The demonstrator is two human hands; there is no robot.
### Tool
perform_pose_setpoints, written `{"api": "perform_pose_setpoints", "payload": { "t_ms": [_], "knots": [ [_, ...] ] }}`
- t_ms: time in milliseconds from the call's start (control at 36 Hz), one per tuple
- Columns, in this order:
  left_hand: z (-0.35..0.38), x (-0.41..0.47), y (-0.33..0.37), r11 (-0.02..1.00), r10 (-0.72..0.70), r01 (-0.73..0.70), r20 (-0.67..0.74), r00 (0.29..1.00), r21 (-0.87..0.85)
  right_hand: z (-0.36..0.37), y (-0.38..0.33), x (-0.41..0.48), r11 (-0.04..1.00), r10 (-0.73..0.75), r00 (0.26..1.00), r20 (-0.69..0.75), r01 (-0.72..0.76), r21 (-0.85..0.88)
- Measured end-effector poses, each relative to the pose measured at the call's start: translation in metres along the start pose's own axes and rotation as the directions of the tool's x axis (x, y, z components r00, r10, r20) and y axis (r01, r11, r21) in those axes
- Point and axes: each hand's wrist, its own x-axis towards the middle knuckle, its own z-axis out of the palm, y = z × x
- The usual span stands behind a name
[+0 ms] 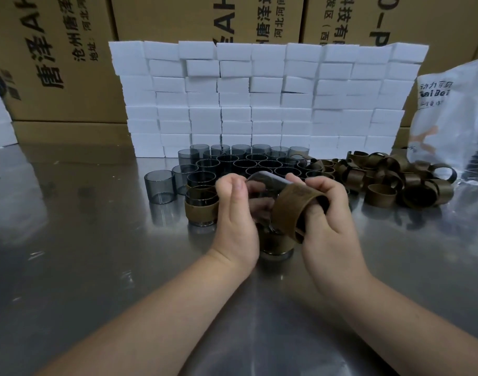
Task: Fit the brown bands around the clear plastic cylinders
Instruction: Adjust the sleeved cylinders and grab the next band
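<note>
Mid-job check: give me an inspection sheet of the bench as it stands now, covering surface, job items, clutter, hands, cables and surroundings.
Surface: shiny grey metal table, reflective.
Job's things: smoky clear plastic cylinders stand upright in a cluster; loose brown bands are piled to their right; two banded cylinders stand by the hands, one to the left and one beneath.
Clutter: white printed plastic bag at the right edge.
Grippers: left hand holds a tilted clear cylinder; right hand grips a brown band at its lower end.
Cables: nothing seen.
Surroundings: a wall of white foam blocks, with brown cardboard cartons behind it.
</note>
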Motion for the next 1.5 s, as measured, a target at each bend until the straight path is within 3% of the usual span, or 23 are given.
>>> {"api": "perform_pose_setpoints", "payload": {
  "t_ms": [28,83,167,222,333,417,500,611,834,1000,1084,1250,1500],
  "knots": [
    [0.0,-0.001,0.001,0.999,0.039,-0.04,0.027,0.999,0.023,0.0,0.0,0.0,1.0,0.003,1.0,-0.011,-0.003,0.0],
    [-0.002,-0.001,0.001,0.958,0.146,-0.159,0.071,0.987,0.237,-0.001,-0.001,-0.001,1.0,0.005,0.999,-0.032,-0.005,-0.002],
    [-0.005,-0.001,-0.001,0.767,0.284,-0.284,0.093,0.954,0.576,0.0,-0.001,-0.001,1.0,0.0,0.997,-0.082,0.0,0.006],
    [-0.003,-0.001,0.001,0.684,0.317,-0.302,0.102,0.943,0.665,0.0,-0.001,0.0,1.0,0.006,0.994,-0.114,-0.003,0.024],
    [-0.002,-0.006,0.007,0.65,0.333,-0.351,0.162,0.929,0.674,0.0,-0.002,0.001,0.999,-0.011,0.987,-0.163,0.017,0.038],
    [0.0,-0.015,0.012,0.667,0.292,-0.412,0.291,0.911,0.621,0.0,-0.003,0.002,0.999,-0.038,0.977,-0.21,0.032,-0.029],
    [0.004,-0.024,0.012,0.602,0.224,-0.462,0.417,0.881,0.652,-0.003,-0.004,0.005,0.993,-0.044,0.97,-0.239,0.017,-0.114],
    [0.007,-0.026,0.01,0.524,0.177,-0.46,0.436,0.882,0.717,-0.003,-0.006,0.004,0.992,-0.028,0.979,-0.204,0.002,-0.125],
    [0.005,-0.02,0.014,0.62,0.273,-0.391,0.28,0.92,0.681,-0.003,-0.008,-0.004,0.989,-0.084,0.996,-0.029,0.08,-0.126],
    [0.006,-0.018,0.015,0.711,0.327,-0.342,0.142,0.934,0.615,-0.002,-0.007,-0.003,0.997,-0.017,0.999,0.035,0.014,0.078],
    [0.006,-0.017,0.016,0.753,0.323,-0.308,0.081,0.943,0.582,-0.003,-0.006,-0.002,1.0,-0.025,0.999,0.045,0.024,0.011],
    [0.006,-0.016,0.016,0.748,0.339,-0.308,0.059,0.939,0.588,-0.005,-0.004,-0.001,0.995,-0.079,0.994,0.071,0.083,-0.051],
    [0.007,-0.016,0.014,0.769,0.316,-0.283,0.044,0.948,0.573,-0.006,-0.001,-0.005,0.999,-0.035,0.976,0.215,0.032,0.015]
  ]
}}
